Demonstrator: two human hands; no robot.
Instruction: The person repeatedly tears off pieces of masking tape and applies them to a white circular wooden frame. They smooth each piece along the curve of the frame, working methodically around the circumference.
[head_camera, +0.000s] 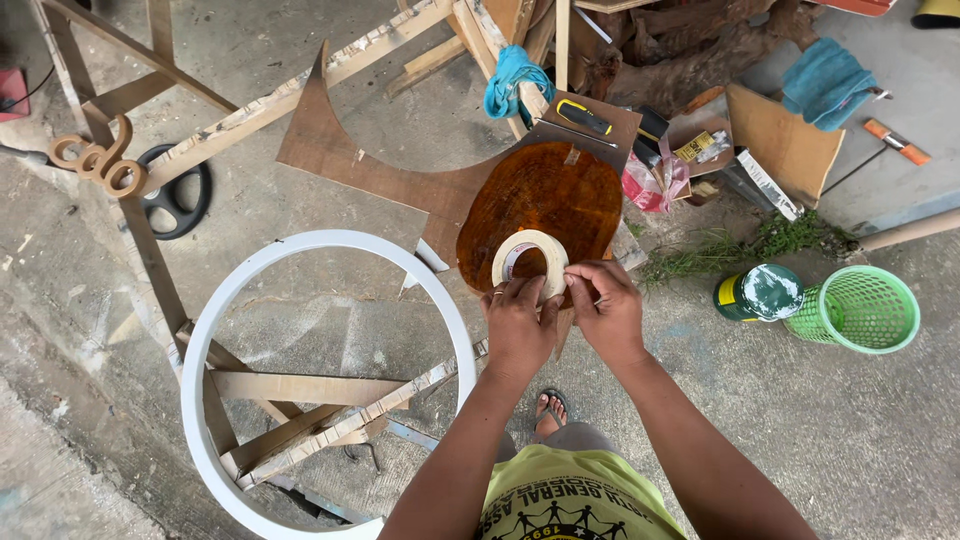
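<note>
A roll of cream masking tape (530, 255) is held upright in front of me, over a glossy orange-brown oval wood slab (540, 195). My left hand (518, 325) grips the roll's lower left edge. My right hand (605, 310) pinches at the roll's lower right edge, fingertips close to the left hand's. The slab lies on a brown cut board (350, 160).
A large white ring (330, 245) rests on a wooden frame (300, 395) at left. A green mesh basket (865, 310) and a paint can (760, 292) stand at right. Blue cloths (825, 80), a yellow-handled tool (585, 117), wood scraps and a black wheel (178, 195) lie around on concrete.
</note>
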